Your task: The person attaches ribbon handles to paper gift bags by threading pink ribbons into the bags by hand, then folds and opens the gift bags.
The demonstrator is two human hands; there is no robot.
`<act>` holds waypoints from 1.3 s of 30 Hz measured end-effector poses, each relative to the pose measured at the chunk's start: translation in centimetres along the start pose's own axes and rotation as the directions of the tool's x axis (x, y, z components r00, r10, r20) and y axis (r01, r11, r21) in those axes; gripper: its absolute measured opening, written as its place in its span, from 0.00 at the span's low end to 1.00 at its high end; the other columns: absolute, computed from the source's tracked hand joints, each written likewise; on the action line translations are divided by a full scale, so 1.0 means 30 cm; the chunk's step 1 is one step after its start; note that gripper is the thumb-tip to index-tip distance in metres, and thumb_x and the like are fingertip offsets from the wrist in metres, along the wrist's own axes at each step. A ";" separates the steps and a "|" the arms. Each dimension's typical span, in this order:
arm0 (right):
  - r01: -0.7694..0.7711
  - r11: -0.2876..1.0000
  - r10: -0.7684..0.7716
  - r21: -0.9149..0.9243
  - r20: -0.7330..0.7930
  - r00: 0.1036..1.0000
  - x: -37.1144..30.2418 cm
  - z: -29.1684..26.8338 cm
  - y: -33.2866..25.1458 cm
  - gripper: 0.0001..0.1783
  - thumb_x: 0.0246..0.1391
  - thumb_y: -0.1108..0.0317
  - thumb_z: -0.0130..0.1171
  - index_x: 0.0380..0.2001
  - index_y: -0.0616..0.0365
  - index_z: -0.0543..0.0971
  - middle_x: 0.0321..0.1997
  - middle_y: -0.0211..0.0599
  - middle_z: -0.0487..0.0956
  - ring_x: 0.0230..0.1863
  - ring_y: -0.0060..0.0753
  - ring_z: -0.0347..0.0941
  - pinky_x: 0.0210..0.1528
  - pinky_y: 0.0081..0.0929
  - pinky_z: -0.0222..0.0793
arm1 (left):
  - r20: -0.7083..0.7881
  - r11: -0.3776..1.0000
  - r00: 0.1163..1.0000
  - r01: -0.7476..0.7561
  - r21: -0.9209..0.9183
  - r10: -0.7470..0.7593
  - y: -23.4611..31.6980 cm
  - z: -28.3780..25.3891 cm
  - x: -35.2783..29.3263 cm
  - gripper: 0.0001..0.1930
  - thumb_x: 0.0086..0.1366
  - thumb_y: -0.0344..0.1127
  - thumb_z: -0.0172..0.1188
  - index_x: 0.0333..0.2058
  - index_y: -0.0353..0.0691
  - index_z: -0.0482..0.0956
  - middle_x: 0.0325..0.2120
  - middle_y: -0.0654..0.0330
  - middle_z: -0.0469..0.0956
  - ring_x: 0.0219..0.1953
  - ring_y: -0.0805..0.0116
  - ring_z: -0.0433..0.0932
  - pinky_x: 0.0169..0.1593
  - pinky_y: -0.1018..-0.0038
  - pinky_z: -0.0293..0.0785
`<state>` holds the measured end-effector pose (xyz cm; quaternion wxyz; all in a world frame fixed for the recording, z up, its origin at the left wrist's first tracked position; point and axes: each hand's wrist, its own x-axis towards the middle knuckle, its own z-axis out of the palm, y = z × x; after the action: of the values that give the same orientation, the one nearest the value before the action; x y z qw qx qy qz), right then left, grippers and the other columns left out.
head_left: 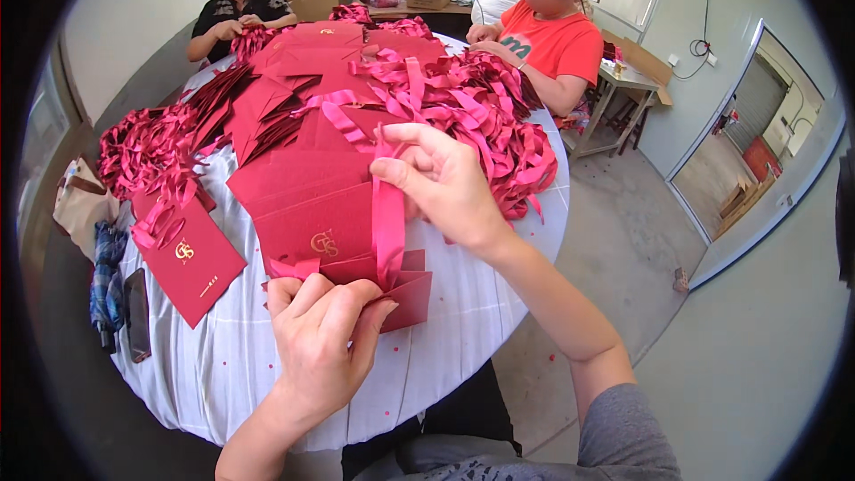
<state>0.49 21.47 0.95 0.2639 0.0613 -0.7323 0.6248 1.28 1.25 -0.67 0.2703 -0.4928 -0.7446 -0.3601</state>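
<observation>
Right hand (438, 176): pinching one ribbon (389, 227) | left hand (322, 331): curled, gripping one bag (411, 301)

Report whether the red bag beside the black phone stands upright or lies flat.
Flat. The red bag lies on the white tablecloth, its printed front facing up.

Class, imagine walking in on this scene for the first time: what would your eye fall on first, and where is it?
Probably the mass of red bags and shiny pink ribbons heaped over the white-covered round table. Next, front and centre, the right hand holds up a ribbon strip above the left hand, which pinches at one bag. A co-worker in a bright orange-red shirt stands out at the upper right.
</observation>
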 end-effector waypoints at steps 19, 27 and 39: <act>-0.303 0.953 0.303 -0.031 0.181 0.936 -0.098 -0.021 0.073 0.18 0.55 0.75 0.61 0.49 0.64 0.72 0.26 0.26 0.75 0.28 0.16 0.72 0.33 0.18 0.69 | 0.260 0.984 0.957 0.157 -0.088 -0.129 -0.018 -0.035 -0.013 0.07 0.54 0.32 0.67 0.28 0.41 0.76 0.20 0.64 0.75 0.22 0.66 0.69 0.37 0.69 0.56; -0.341 0.924 0.372 -0.171 0.209 0.904 -0.124 -0.033 0.187 0.09 0.58 0.72 0.58 0.41 0.62 0.76 0.27 0.25 0.76 0.26 0.13 0.72 0.30 0.15 0.67 | 0.534 0.912 0.805 0.386 -0.140 -0.259 -0.076 0.050 -0.055 0.08 0.61 0.36 0.62 0.30 0.39 0.75 0.25 0.58 0.80 0.27 0.61 0.77 0.40 0.68 0.59; -0.323 0.898 0.322 -0.299 -0.052 0.945 -0.144 -0.005 0.282 0.05 0.56 0.73 0.59 0.34 0.64 0.79 0.29 0.30 0.80 0.30 0.15 0.73 0.30 0.18 0.70 | 0.554 0.945 0.814 0.296 -0.138 -0.174 -0.077 0.122 -0.104 0.10 0.63 0.38 0.60 0.32 0.38 0.73 0.22 0.55 0.77 0.27 0.59 0.75 0.40 0.66 0.59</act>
<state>0.69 22.37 -8.50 0.1636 -0.1026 -0.8194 0.5397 0.11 1.90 -5.85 -0.0502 -0.5035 -0.8016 -0.3185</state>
